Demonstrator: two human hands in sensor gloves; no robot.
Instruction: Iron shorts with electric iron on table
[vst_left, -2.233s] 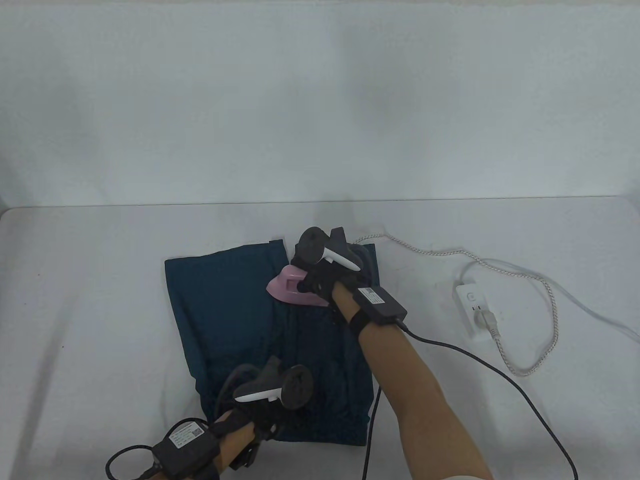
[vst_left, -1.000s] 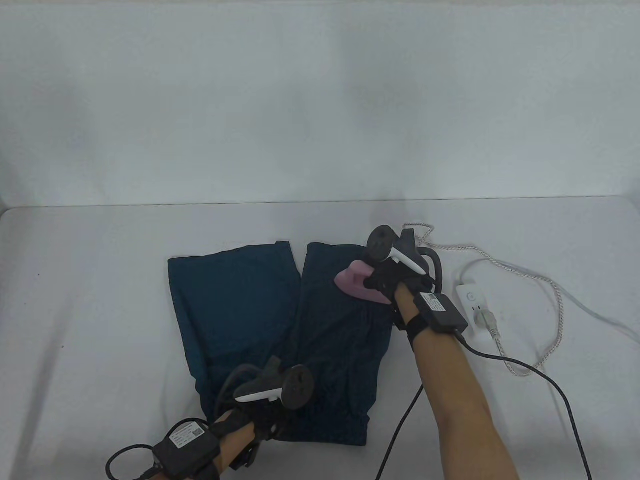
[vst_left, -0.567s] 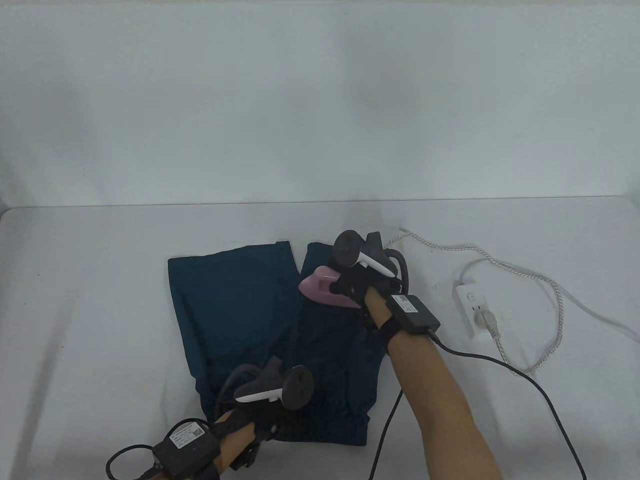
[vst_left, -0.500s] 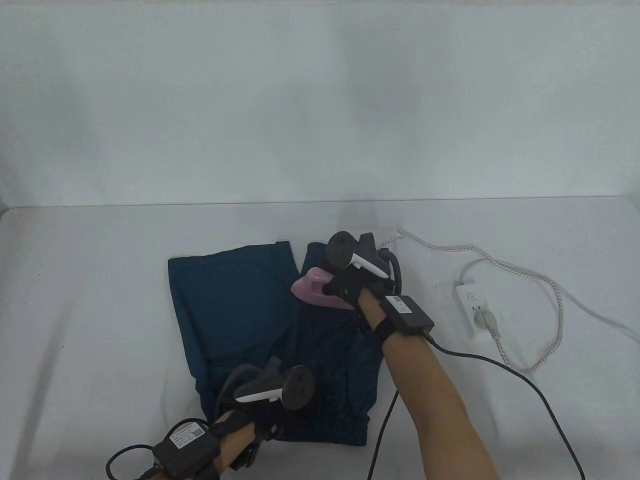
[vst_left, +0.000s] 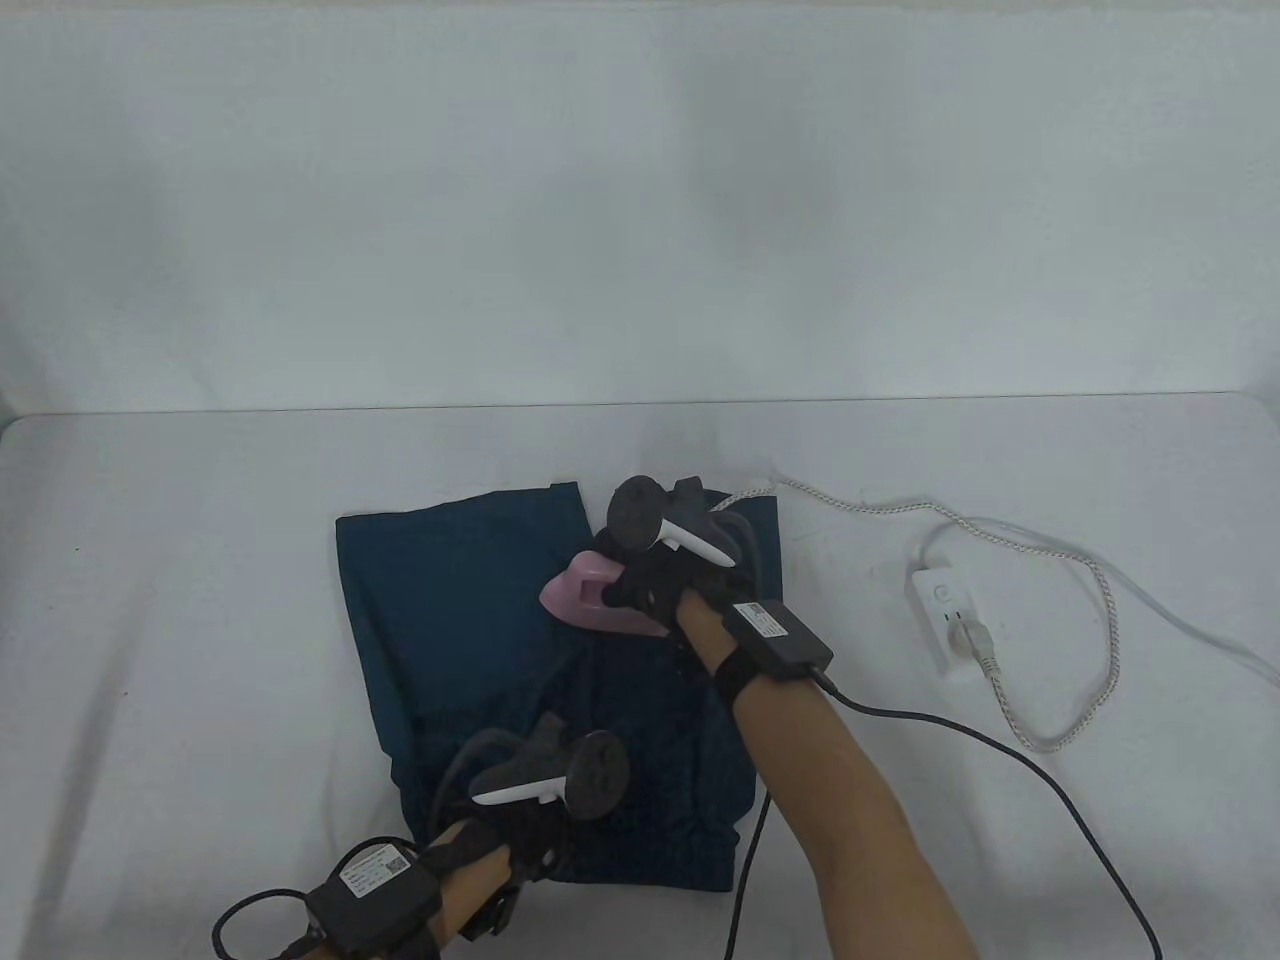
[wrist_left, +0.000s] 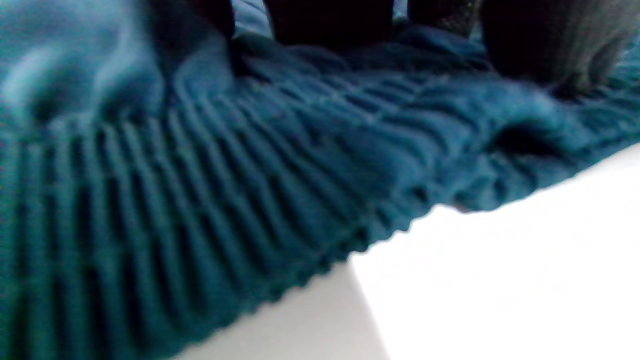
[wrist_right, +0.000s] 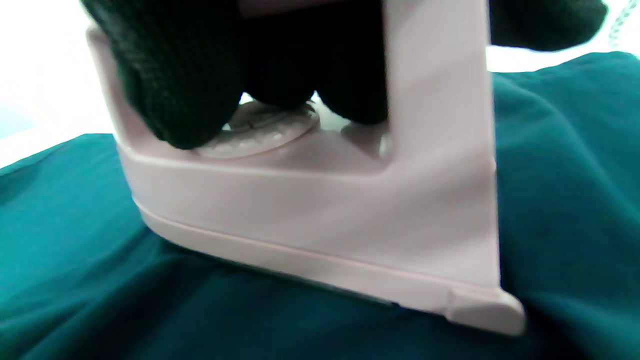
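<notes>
While the left hand (vst_left: 520, 800) presses the waistband, the right hand (vst_left: 655, 580) grips the iron (vst_left: 585, 600).
Iron sits flat on the shorts (vst_left: 450, 610), under the grip; gliding evenly, soleplate level, should avoid new creases.

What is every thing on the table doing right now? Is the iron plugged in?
Shorts: lying flat on the table, legs pointing away.
Iron: sole down on the shorts.
Right hand: grips the iron's handle.
Left hand: presses on the waistband.
Cord: loose on the table, plugged in.
Power strip: one plug in it.
</notes>
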